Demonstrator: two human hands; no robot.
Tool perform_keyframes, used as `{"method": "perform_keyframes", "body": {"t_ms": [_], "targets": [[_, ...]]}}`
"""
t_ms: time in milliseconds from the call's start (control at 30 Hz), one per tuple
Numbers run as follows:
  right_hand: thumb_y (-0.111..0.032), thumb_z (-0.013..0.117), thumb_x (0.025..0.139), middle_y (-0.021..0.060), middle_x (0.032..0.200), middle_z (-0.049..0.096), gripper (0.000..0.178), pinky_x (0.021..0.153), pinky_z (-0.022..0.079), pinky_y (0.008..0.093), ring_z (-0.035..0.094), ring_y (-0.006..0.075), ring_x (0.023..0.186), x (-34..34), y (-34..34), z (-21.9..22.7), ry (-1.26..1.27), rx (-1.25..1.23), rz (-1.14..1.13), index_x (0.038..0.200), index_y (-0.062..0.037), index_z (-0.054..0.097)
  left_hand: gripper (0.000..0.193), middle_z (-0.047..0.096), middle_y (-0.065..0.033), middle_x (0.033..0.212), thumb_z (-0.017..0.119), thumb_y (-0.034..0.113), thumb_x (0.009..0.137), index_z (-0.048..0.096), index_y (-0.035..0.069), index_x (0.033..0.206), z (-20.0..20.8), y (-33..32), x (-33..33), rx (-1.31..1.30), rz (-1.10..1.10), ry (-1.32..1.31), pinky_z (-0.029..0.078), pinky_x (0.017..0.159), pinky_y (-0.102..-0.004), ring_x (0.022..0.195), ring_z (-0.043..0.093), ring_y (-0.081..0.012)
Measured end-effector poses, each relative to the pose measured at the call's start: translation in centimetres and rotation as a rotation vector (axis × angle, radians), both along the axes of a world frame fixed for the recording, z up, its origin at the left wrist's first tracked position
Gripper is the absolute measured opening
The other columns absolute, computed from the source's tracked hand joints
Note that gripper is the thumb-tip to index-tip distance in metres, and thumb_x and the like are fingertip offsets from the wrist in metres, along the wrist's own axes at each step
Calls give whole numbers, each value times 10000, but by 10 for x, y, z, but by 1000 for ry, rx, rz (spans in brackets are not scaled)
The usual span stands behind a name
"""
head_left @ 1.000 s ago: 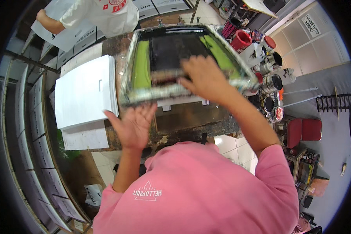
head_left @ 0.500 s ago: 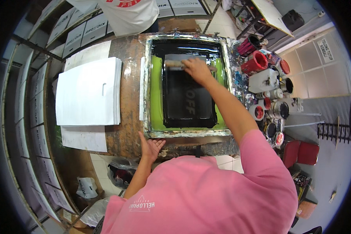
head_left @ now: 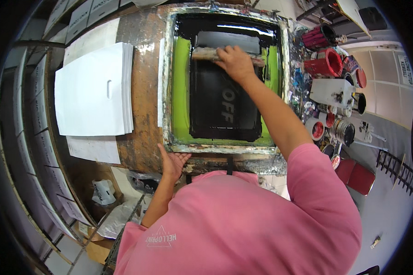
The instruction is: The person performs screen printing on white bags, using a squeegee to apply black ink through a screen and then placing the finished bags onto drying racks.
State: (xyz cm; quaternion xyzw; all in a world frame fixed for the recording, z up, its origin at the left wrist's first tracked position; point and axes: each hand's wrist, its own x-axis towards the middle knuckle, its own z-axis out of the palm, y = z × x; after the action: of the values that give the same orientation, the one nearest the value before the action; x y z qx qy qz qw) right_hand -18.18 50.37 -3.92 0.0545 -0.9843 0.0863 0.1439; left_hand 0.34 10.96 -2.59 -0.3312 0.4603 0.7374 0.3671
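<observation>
My right hand (head_left: 235,63) is closed on the wooden handle of a squeegee (head_left: 206,54), which lies crosswise on the far part of a printing screen. Black ink (head_left: 211,91) covers the middle of the green mesh (head_left: 182,96), and pale lettering shows faintly through it. Around the mesh runs a paint-stained frame (head_left: 168,110). At its near left corner, my left hand (head_left: 172,162) has its palm turned up and its fingers stretched out along the frame's near edge. Whether those fingers press on the frame, I cannot tell.
Left of the screen, a stack of white sheets (head_left: 94,91) lies on the worn wooden table (head_left: 144,82). Stained ink tubs (head_left: 323,63) and a white jug (head_left: 330,91) crowd the right side. Shelves with printed white boxes (head_left: 32,114) stand far left; a red chair (head_left: 355,176) is at right.
The squeegee has moved slightly toward me, leaving a wider grey strip beyond it. My left hand stays by the frame corner. The view has shifted, and the person in white has left it.
</observation>
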Motion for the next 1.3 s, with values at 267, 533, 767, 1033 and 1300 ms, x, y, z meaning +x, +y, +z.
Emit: {"method": "perform_keyframes", "body": {"t_ms": [267,533,767,1033,1300], "targets": [[-314,845,801,105,1132,641,599,899,517,432,603,310,1015,157,-81,21,-125,-43,39,1310,-70,645,1432,203,-393,1614,351,975,862,-127,-162,1590,-17,-12,3,60,-46,28,418,1188,-519,1480,370,-453],[-394,805,856,96,1053,631,466,794,574,434,616,310,1007,239,-131,37,-310,-117,-21,1186,-92,674,1419,-5,-396,1682,342,971,865,-192,-123,1594,-20,-8,2,68,-44,62,380,1216,-529,1558,234,-467],[-389,729,939,106,1091,616,399,1020,506,516,599,316,1082,252,-131,65,-281,-80,14,1182,-85,643,1191,532,-265,1439,355,944,895,329,-49,1554,-5,-4,3,138,-69,161,485,1103,-467,1318,566,-360],[-409,720,899,96,1078,618,407,1073,358,583,580,293,1065,249,-162,184,94,58,-238,1134,-85,649,918,616,-249,1344,273,764,1049,406,-56,1440,111,-10,1,286,-75,556,460,1144,-490,1298,606,-383],[-417,704,904,87,898,608,368,918,381,481,593,292,908,173,-123,292,278,75,-179,995,-62,666,928,223,-323,1692,368,785,998,351,130,1655,31,16,-35,-1284,-965,1506,39,1257,-673,1582,173,-500]]}}
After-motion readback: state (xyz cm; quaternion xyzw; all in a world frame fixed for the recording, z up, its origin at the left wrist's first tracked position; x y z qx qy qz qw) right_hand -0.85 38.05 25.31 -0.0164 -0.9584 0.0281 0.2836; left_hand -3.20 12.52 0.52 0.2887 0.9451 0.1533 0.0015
